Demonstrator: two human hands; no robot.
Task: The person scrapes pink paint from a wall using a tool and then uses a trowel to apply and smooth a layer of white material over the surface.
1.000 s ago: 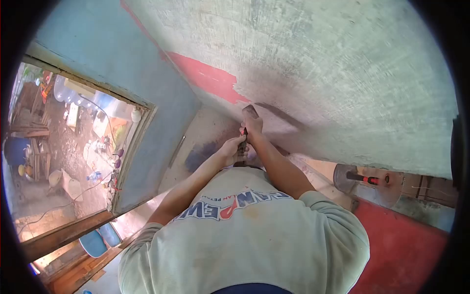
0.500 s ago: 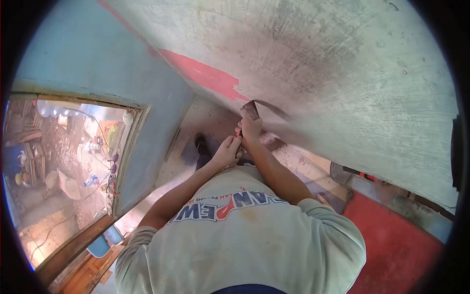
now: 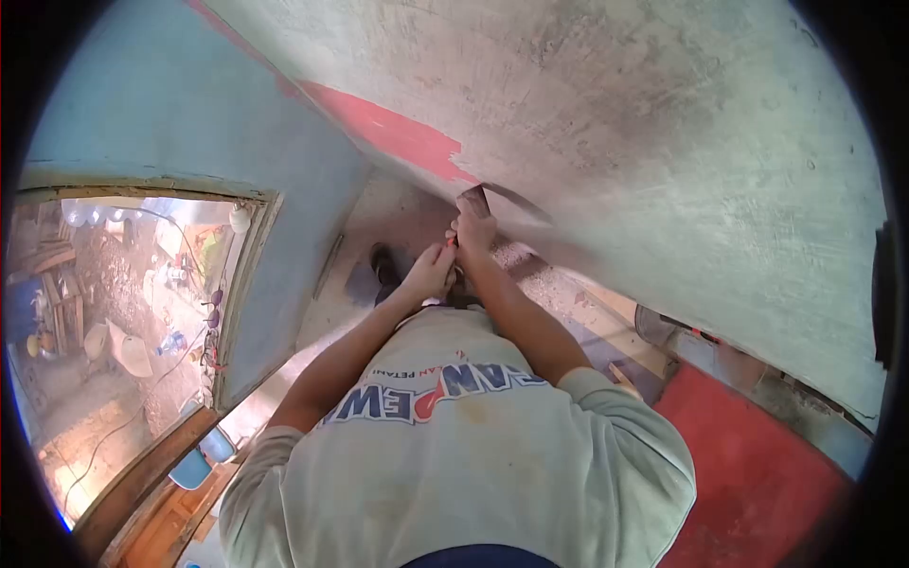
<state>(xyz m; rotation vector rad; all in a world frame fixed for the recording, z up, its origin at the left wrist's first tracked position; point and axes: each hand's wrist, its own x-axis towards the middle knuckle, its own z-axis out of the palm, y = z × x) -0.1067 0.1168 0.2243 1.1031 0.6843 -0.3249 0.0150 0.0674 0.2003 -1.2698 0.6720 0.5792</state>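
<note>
My right hand (image 3: 475,230) is wrapped round a dark flat-bladed tool (image 3: 474,200), held up close to the grey-white wall (image 3: 644,161). A strip of pink-red paint (image 3: 402,137) on that wall ends in a ragged edge just left of the blade. Below and to the left, my left hand (image 3: 431,273) has its fingers closed near a small red-orange piece (image 3: 452,241) at the base of my right hand. Whether that piece belongs to the tool cannot be made out.
To the left stands a blue wall (image 3: 312,180) with a wooden-framed opening (image 3: 256,246), showing cluttered ground outside. A red surface (image 3: 748,464) lies at the lower right. My foot (image 3: 383,263) is on the dusty floor.
Both hands have shifted slightly up and left in the view, together with the tool. The whole view has moved a little, and the blade remains beside the wall.
</note>
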